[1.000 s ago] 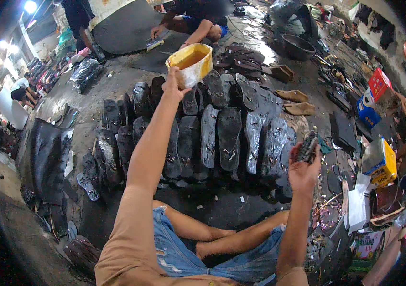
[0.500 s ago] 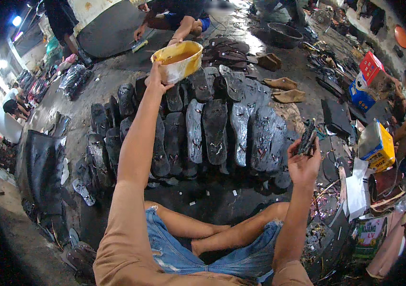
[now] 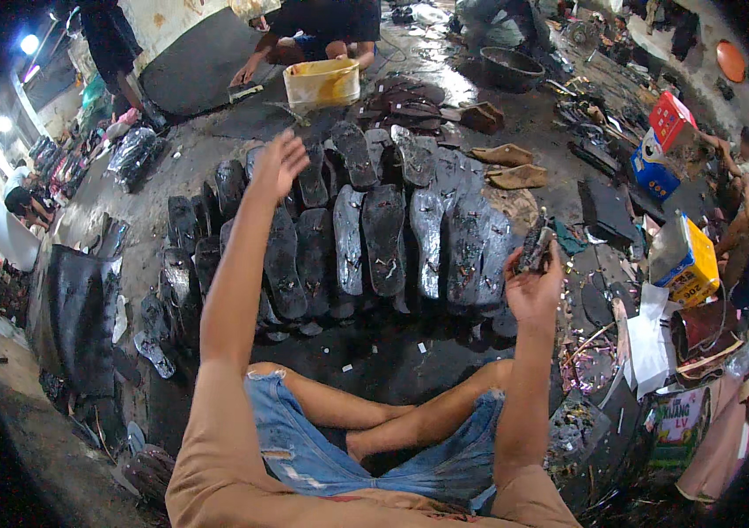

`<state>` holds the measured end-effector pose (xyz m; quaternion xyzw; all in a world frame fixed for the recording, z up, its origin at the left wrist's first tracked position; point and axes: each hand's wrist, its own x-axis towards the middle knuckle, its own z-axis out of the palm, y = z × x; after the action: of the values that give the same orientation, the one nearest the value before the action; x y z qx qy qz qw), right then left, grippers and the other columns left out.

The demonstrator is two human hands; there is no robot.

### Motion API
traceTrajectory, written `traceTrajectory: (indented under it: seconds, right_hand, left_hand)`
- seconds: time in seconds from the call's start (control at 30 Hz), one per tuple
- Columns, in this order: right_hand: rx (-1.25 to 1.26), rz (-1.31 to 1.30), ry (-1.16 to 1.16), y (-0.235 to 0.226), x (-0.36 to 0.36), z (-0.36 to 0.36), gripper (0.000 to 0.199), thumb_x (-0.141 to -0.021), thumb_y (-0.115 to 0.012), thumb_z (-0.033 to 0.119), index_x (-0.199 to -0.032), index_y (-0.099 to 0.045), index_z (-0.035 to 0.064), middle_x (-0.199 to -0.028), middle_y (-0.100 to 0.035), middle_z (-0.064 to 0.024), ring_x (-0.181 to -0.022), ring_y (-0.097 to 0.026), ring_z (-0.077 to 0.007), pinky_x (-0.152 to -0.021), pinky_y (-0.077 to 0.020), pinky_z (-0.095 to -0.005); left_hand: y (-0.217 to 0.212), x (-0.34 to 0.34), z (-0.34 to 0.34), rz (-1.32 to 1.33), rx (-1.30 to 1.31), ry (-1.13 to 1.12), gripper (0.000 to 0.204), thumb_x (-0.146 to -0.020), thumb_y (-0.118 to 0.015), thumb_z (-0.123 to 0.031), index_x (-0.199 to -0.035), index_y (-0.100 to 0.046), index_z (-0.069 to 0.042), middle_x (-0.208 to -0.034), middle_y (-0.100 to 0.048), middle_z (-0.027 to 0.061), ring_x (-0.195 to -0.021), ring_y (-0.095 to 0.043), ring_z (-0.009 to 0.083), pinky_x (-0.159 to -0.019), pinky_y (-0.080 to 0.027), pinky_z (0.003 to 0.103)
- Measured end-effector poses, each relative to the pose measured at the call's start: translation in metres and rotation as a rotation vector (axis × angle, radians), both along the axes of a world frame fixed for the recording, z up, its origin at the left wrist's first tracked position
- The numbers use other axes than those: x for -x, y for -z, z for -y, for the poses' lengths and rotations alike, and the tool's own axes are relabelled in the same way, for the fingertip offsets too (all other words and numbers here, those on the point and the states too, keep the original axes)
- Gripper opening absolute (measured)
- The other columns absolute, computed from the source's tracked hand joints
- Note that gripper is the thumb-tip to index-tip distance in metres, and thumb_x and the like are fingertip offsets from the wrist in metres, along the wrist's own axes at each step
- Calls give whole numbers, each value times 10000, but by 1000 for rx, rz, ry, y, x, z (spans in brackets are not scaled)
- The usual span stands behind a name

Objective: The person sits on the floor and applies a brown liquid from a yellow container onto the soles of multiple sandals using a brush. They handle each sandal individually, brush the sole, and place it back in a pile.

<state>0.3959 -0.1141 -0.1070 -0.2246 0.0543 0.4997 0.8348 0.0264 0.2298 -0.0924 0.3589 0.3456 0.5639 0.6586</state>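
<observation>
a: right hand [image 3: 533,286]?

b: raised at the right of the view, fingers pinched round a small dark brush [image 3: 536,246]. the brush stands nearly upright, long axis running up and slightly right, its top end pointing away from the person. it is off the floor, above the right end of the rows of soles.

a: left hand [image 3: 278,165]?

b: arm stretched forward, fingers spread and loose, holding nothing. it hangs over the far row of black soles [image 3: 383,238], short of the yellow tub [image 3: 322,84].

a: the tub?

b: it sits on the floor beyond the soles, well apart from the left hand, open side up, just before a seated person [image 3: 326,26] whose own hand rests on the floor to its left.

a: the soles?

b: laid side by side on the wet floor [image 3: 374,361] in rows, long axes running away from the person, toes far.

a: surroundings?

b: tan soles [image 3: 506,165] lie to the far right of the rows. a yellow box [image 3: 687,260] and a red and blue box [image 3: 665,141] stand at the right. white paper [image 3: 652,339] and scraps lie near the right knee. a black sheet [image 3: 80,312] hangs at the left. crossed legs in blue denim shorts [image 3: 304,440] sit below.
</observation>
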Motion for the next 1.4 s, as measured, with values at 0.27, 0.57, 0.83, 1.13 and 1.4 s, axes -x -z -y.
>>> traceTrajectory:
  seconds: [0.27,0.57,0.83,1.13,1.4]
  right_hand:
    - [53,15,59,17,-7,0,284,-1011,-518,409,-1152,-636,193,-1072,-654,12,-934,-598,-170,-779,-537,-372]
    - [39,202,123,29,-35,12,223,-997,-582,333,-1134,-605,159,-1021,-640,-3,-833,-582,-149,-637,-492,-271]
    - [302,597,509,-16,-72,142,337,-877,-771,405,-954,-651,100,-759,-590,-32,-653,-549,-114,-531,-423,-241]
    - [397,419,575,22,-92,261,429,-897,-753,380,-1083,-595,27,-845,-575,-66,-708,-586,-132,-576,-511,-238]
    - [435,479,678,45,-90,320,246,-956,-682,276,-1029,-647,44,-914,-651,-70,-756,-607,-146,-653,-533,-256]
  left_hand:
    - [118,62,317,-1035,-211,562,409,-911,-679,-260,-1241,-630,-25,-1050,-716,105,-927,-676,214,-785,-537,338]
    - [78,94,434,-1035,-420,202,330,-840,-669,-72,-1167,-680,-33,-1204,-683,119,-1154,-625,279,-976,-481,372]
    - [164,284,495,-1124,-26,-651,357,-981,-579,-92,-1317,-537,20,-1274,-622,159,-1167,-602,247,-980,-510,353]
    - [333,259,601,-1669,216,-403,496,-966,-547,-126,-1440,-438,-27,-1455,-449,176,-1333,-430,322,-1083,-373,453]
    - [322,259,585,-1741,-20,-390,518,-972,-494,-173,-1467,-418,-44,-1552,-341,146,-1432,-299,333,-1147,-275,497]
